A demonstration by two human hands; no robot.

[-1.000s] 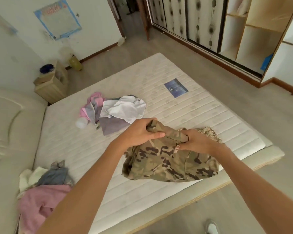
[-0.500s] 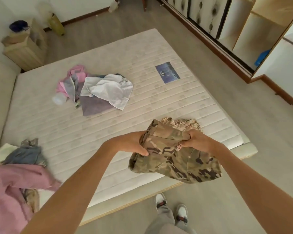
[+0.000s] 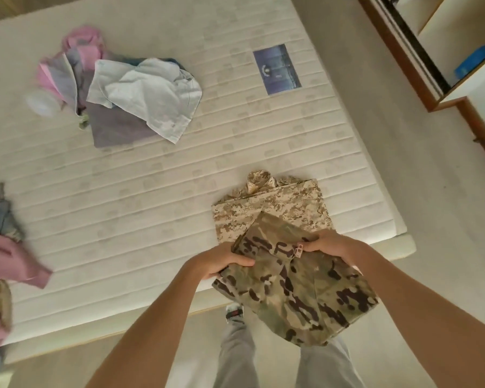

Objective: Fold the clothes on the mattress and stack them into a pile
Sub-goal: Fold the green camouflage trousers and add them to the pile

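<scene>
Both hands held a folded woodland-camouflage garment over the mattress's near edge: the left hand gripped its left side, the right hand pinched its top fold. One folded desert-camouflage garment already lay just beyond. Unfolded heaps remained: pale-blue shirt heap far left, pink heap at the left. The blue mattress label was unreadable.

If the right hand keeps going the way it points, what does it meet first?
The right hand points left across the camo garment it grips, so the left hand, gripping the opposite edge, looks first in line. Depth is unclear.
</scene>
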